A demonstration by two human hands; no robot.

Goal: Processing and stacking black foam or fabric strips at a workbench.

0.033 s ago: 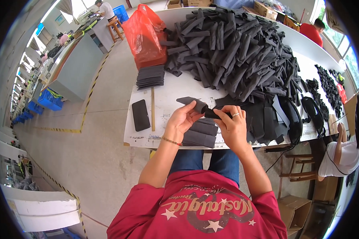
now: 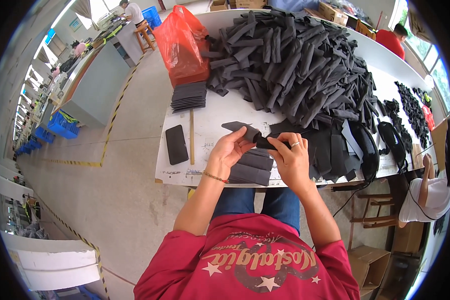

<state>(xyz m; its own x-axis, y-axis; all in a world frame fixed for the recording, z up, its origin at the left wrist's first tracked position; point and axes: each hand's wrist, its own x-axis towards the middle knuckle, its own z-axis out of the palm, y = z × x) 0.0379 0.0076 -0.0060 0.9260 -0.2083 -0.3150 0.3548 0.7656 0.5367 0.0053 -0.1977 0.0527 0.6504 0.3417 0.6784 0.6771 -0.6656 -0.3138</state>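
Note:
A dark grey strip of fabric (image 2: 249, 132) is stretched between my two hands above the front of the white table (image 2: 216, 119). My left hand (image 2: 230, 148) pinches its curled left part between thumb and fingers. My right hand (image 2: 292, 156), with a ring on one finger, grips the darker right end. Just below both hands lies an overlapping stack of flat dark grey fabric pieces (image 2: 251, 169). Behind them rises a big heap of folded or rolled dark grey pieces (image 2: 297, 65). More flat black pieces (image 2: 330, 147) lie beside my right hand.
To the left are a black phone (image 2: 176, 144), a thin wooden stick (image 2: 192, 135), a neat dark stack (image 2: 188, 97) and a red plastic bag (image 2: 181, 47). Shiny black curved objects (image 2: 369, 155) stand at the right. A co-worker in white (image 2: 425, 200) sits beyond, near a wooden stool (image 2: 375, 209).

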